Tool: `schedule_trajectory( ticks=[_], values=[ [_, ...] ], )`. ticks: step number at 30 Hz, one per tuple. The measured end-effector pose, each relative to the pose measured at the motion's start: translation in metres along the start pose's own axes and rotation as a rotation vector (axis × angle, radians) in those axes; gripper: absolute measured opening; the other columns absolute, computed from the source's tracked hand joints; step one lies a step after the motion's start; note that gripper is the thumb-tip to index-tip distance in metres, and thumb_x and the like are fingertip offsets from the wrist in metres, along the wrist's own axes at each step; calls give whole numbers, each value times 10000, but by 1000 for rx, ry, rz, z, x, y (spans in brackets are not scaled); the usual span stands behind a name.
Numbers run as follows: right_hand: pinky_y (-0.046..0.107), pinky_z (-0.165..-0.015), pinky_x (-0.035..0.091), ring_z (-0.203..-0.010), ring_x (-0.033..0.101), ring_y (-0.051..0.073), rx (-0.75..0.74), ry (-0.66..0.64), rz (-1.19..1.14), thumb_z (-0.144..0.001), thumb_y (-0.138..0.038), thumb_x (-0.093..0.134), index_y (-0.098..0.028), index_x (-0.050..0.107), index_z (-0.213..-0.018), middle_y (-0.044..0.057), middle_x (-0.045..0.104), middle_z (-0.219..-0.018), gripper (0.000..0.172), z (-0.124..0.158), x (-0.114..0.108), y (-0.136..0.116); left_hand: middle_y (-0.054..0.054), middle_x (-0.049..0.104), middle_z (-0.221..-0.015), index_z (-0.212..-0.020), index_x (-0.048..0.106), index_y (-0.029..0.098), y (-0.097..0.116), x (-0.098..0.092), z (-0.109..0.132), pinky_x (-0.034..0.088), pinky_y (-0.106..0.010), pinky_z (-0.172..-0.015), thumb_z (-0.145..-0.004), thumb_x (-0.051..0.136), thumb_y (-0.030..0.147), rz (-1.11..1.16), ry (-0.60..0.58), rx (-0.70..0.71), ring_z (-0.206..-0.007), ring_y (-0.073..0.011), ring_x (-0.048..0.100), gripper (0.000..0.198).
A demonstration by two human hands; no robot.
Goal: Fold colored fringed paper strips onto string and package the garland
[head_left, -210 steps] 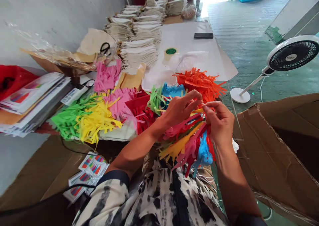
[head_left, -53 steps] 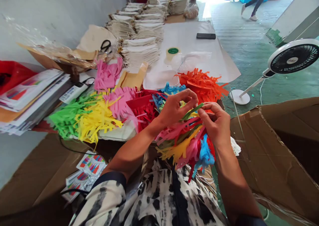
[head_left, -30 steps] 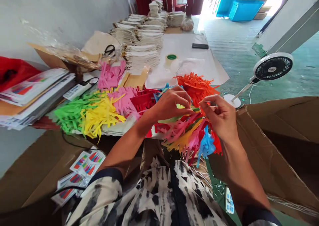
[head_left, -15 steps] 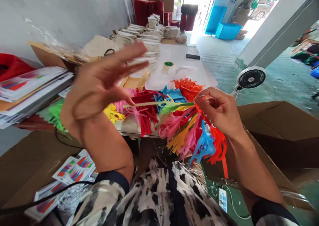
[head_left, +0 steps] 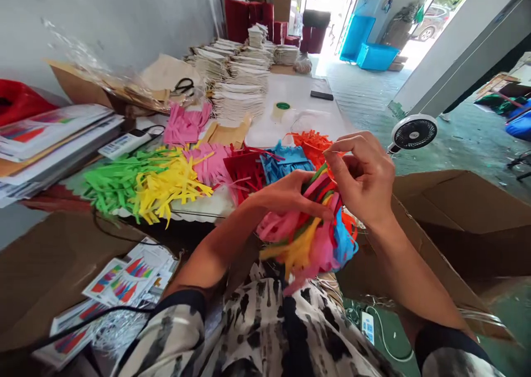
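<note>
A bunch of fringed paper tassels (head_left: 321, 249) in pink, yellow, red, blue, orange and green hangs over my lap at the table's edge. My right hand (head_left: 365, 172) pinches its upper end between thumb and fingertips. Around the upper strips from the left comes my left hand (head_left: 290, 194), its thumb in front and its fingers behind. Piles of fringed paper lie just beyond on the table: green (head_left: 114, 183), yellow (head_left: 170, 186), pink (head_left: 209, 164), dark red (head_left: 246, 169), blue (head_left: 286, 161) and orange (head_left: 311, 141). The string of the bunch is hidden by my hands.
Stacks of off-white bundles (head_left: 240, 97), a tape roll (head_left: 282, 111), a dark flat phone-like object (head_left: 322, 95) and scissors (head_left: 185, 86) are farther back. An open cardboard box (head_left: 448, 205) stands at right, beside a small fan (head_left: 414, 133). Printed cards (head_left: 120, 283) lie low left.
My left hand has come down from its raised position at left and closed around the tassel strips. The strand that stretched leftward is gathered in. My right hand keeps its pinch.
</note>
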State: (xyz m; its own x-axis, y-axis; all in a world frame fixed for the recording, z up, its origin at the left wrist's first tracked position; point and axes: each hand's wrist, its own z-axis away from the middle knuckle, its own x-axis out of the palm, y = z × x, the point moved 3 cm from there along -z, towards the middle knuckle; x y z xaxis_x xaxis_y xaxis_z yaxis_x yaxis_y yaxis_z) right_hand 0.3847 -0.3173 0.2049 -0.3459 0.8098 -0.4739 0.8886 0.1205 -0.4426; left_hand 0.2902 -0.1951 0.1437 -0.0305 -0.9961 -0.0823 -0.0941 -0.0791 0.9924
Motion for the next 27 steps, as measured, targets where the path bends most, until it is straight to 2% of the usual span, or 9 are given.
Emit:
schedule_trajectory(
  ticks=[4, 7, 9, 11, 14, 19, 24, 25, 27],
  values=[
    [370, -766, 525, -932, 657, 203, -123, 32, 131, -1056, -268, 569, -263, 673, -994, 63, 699, -1022, 121, 3, 4, -3, 25, 631, -790, -904, 694, 145, -5, 21, 2, 468, -252, -658, -593, 1009, 383, 171, 53, 38, -717, -123, 565, 502],
    [361, -769, 515, -912, 651, 194, -141, 16, 136, -1051, -265, 564, -262, 668, -986, 48, 694, -1011, 123, 2, 7, -3, 39, 607, -756, -835, 686, 144, -11, 23, 1, 436, -236, -628, -631, 979, 351, 176, 95, 16, -688, -108, 542, 413],
    [337, -687, 496, -778, 612, 161, -43, -51, 72, -1048, -321, 582, -257, 678, -969, 40, 689, -1002, 140, 0, 7, 3, 17, 647, -779, -814, 703, 138, -14, 18, 0, 480, -246, -674, -679, 948, 363, 174, 58, -10, -717, -121, 588, 359],
    [311, -591, 459, -650, 546, 130, 123, -158, -46, -1039, -410, 610, -257, 687, -949, 30, 690, -978, 193, -1, 6, 14, -39, 729, -901, -887, 743, 137, -15, 10, 2, 545, -289, -824, -733, 916, 377, 186, -17, -10, -855, -169, 677, 333],
    [305, -578, 451, -643, 549, 139, 249, -241, -125, -1002, -488, 662, -265, 692, -908, 19, 694, -923, 244, 0, 2, 26, -92, 777, -990, -1075, 728, 151, -16, -2, 8, 584, -345, -887, -788, 890, 406, 235, -53, -31, -934, -215, 734, 416],
    [379, -778, 490, -841, 635, 209, 124, -228, 41, -1023, -403, 629, -281, 687, -899, 38, 704, -923, 183, 3, 0, 32, -50, 762, -900, -1022, 704, 167, -19, -1, 14, 576, -286, -685, -849, 831, 480, 171, -133, -172, -732, -160, 706, 380],
    [389, -799, 459, -940, 623, 250, 109, -73, 293, -1009, -292, 602, -261, 655, -912, 80, 695, -974, 115, 1, -21, 59, -56, 778, -908, -1006, 760, 186, -2, 2, 31, 568, -284, -676, -854, 835, 448, 43, -394, -248, -762, -184, 716, 312],
    [384, -780, 451, -937, 615, 252, 132, -39, 353, -998, -274, 605, -251, 656, -917, 92, 694, -982, 98, 1, -30, 68, -65, 789, -939, -1025, 761, 188, 6, -3, 38, 579, -291, -708, -854, 838, 440, 22, -412, -253, -801, -198, 733, 314],
    [380, -761, 426, -918, 604, 245, 192, 12, 471, -976, -252, 620, -231, 666, -916, 114, 700, -982, 78, 6, -51, 86, -75, 796, -919, -1024, 762, 181, 23, -20, 53, 585, -297, -737, -849, 839, 439, -47, -327, -253, -810, -211, 744, 321]
  ],
)
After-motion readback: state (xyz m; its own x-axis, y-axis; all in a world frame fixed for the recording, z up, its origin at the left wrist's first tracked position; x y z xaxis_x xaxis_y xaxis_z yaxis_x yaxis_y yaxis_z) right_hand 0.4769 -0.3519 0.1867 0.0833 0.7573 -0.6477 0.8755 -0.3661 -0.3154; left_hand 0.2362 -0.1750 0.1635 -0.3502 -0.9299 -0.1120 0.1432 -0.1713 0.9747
